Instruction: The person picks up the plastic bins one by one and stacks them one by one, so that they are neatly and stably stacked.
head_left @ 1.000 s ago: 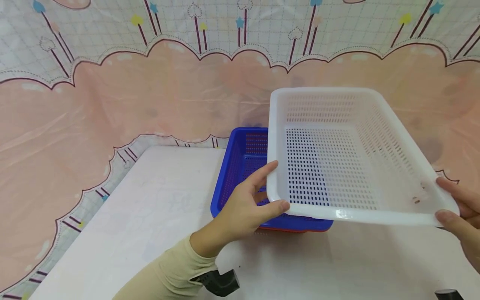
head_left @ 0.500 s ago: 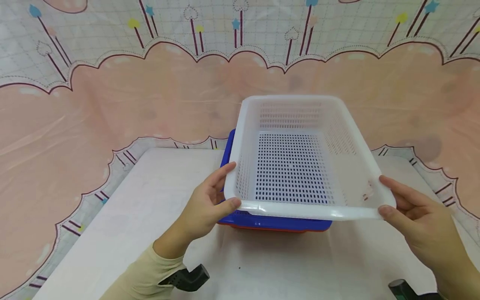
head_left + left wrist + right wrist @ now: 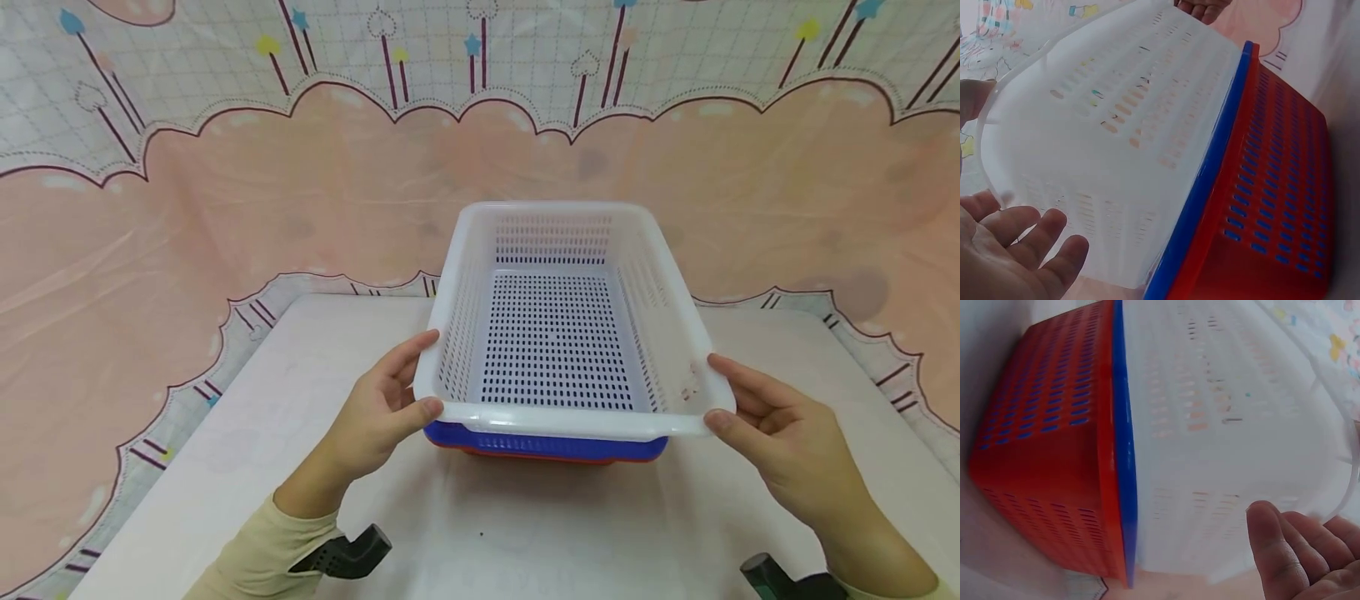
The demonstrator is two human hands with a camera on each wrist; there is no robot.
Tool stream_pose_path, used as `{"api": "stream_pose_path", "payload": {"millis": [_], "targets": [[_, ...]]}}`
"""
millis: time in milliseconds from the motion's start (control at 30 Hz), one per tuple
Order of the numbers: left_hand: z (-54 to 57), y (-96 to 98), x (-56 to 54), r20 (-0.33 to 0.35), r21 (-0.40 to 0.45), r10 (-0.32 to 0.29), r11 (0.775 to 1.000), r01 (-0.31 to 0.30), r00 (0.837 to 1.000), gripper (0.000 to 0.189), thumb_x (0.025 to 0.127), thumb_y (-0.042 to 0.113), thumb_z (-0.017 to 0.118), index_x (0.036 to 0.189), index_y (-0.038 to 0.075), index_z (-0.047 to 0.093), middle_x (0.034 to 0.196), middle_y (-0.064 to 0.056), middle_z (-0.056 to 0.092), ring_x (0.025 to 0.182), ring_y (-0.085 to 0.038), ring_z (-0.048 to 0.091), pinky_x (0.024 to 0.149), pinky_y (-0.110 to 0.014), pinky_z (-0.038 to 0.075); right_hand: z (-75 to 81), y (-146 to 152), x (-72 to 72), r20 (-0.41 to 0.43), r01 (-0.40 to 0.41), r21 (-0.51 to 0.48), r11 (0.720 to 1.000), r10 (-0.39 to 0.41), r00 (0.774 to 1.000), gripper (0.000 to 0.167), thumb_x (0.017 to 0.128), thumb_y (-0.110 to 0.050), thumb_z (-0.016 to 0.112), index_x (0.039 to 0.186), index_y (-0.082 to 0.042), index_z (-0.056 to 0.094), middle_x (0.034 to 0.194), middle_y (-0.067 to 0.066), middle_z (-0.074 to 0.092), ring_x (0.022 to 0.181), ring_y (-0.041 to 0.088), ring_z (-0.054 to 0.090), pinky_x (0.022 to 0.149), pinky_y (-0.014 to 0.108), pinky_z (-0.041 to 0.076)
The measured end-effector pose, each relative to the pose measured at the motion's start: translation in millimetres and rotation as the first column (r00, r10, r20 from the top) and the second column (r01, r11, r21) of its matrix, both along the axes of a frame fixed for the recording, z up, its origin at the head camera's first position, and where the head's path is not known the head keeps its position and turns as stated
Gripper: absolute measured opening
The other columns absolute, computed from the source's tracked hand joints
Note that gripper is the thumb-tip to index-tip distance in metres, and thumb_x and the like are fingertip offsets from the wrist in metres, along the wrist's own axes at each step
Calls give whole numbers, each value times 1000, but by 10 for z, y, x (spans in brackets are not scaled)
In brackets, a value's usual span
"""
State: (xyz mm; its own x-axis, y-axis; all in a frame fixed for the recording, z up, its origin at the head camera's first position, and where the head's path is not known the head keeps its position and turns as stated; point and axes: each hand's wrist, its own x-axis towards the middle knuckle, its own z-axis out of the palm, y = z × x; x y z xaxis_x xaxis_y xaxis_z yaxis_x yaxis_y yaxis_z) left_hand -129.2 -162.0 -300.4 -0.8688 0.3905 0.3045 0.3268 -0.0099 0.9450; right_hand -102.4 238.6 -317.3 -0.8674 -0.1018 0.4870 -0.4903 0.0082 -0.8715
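A white perforated plastic basket (image 3: 555, 342) is held by its near corners over a blue basket (image 3: 547, 446), which is nested in a red basket (image 3: 1272, 187). My left hand (image 3: 378, 408) pinches the white rim at the near left corner, thumb on top and fingers beneath. At the near right corner my right hand (image 3: 787, 442) grips the rim the same way. Both wrist views show the lower part of the white basket inside the blue rim, with most of its wall standing above it. The blue basket's inside is hidden.
The baskets stand on a white table (image 3: 262, 433). Behind it hangs a patterned pink and white cloth (image 3: 337, 200). A tiny dark speck (image 3: 482, 534) lies near the front of the table.
Both hands have carried the white basket left and lowered it, from right of the blue basket to directly over it. The blue and red baskets have stayed in place.
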Motion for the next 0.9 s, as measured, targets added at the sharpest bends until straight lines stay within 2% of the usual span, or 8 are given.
{"api": "stream_pose_path", "payload": {"millis": [167, 267, 433, 567, 667, 767, 900], "targets": [[-29, -27, -37, 6, -28, 2, 1000, -2, 1000, 74, 95, 7, 68, 153, -8, 24, 152, -30, 37, 126, -50, 49, 95, -32, 50, -54, -41, -34, 15, -9, 2, 1000, 9, 1000, 60, 84, 26, 60, 138, -2, 59, 122, -2, 69, 98, 10, 71, 79, 20, 54], [-61, -47, -60, 24, -52, 11, 999, -10, 1000, 72, 93, 0, 65, 152, -9, 24, 150, -31, 39, 125, -48, 51, 95, -30, 50, -99, -64, -42, 45, 21, 54, 998, -23, 999, 59, 86, 22, 63, 139, -2, 58, 121, -6, 69, 98, 8, 70, 79, 19, 54], [-108, -73, -86, 88, -107, 36, 994, -26, 995, 71, 92, -3, 62, 152, -8, 25, 148, -31, 42, 118, -43, 56, 93, -28, 51, -156, -108, -51, 95, 72, 169, 983, -89, 992, 57, 88, 16, 66, 141, 10, 49, 121, -11, 67, 97, 6, 69, 78, 19, 54], [-146, -85, -115, 149, -158, 58, 987, -34, 987, 71, 92, 0, 63, 153, -5, 27, 148, -29, 43, 116, -41, 58, 92, -28, 52, -173, -144, -55, 116, 99, 271, 958, -135, 984, 57, 91, 9, 68, 142, 12, 45, 128, 14, 63, 100, 2, 67, 77, 18, 54], [-179, -98, -134, 161, -191, 71, 981, -39, 984, 70, 92, 1, 64, 153, -5, 28, 147, -28, 44, 113, -39, 60, 90, -28, 52, -177, -158, -58, 123, 97, 308, 946, -141, 982, 56, 92, 6, 68, 143, 11, 45, 130, 32, 55, 100, 0, 65, 78, 17, 54], [-210, -117, -143, 161, -209, 78, 977, -43, 984, 69, 93, 2, 65, 152, -5, 30, 148, -28, 43, 111, -38, 62, 90, -30, 53, -180, -163, -60, 141, 96, 328, 940, -149, 979, 56, 92, 3, 69, 142, 11, 46, 129, 34, 56, 99, -1, 65, 78, 15, 53], [-240, -159, -140, 158, -270, 130, 959, -83, 979, 67, 94, 8, 66, 152, -2, 34, 150, -26, 42, 113, -38, 62, 94, -37, 52, -181, -173, -65, 172, 101, 359, 928, -172, 970, 55, 93, -2, 70, 141, 11, 48, 126, 33, 59, 98, -2, 65, 77, 14, 53]]}}
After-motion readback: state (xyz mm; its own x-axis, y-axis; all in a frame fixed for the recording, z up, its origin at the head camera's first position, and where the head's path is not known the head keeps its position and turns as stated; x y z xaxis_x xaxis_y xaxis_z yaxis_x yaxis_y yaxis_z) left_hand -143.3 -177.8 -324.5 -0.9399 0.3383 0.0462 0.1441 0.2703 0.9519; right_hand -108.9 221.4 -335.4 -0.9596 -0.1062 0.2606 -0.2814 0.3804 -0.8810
